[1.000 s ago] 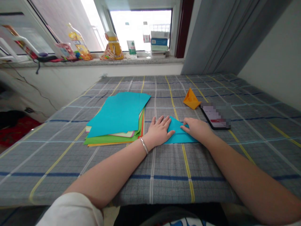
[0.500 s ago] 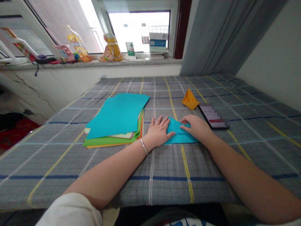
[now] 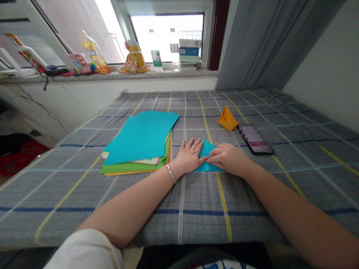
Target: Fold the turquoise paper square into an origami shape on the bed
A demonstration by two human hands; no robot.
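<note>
A folded sheet of blue paper (image 3: 207, 148) lies on the checked cloth (image 3: 134, 201) in front of me. My left hand (image 3: 189, 157) rests flat on its left part, fingers spread, with a silver bangle at the wrist. From the right, my right hand (image 3: 228, 158) pinches the folded paper near my left thumb, its fingers pressed together. The right part of the paper is hidden beneath that hand.
Left of my hands lies a stack of coloured sheets (image 3: 140, 138), blue on top. An orange folded paper piece (image 3: 227, 119) and a phone (image 3: 256, 139) are at the back right. Bottles and boxes line the windowsill (image 3: 165, 74).
My right hand has moved left to beside my left thumb, and its fingers have closed. The paper's right corner has come over to the left with it. My left hand has stayed put.
</note>
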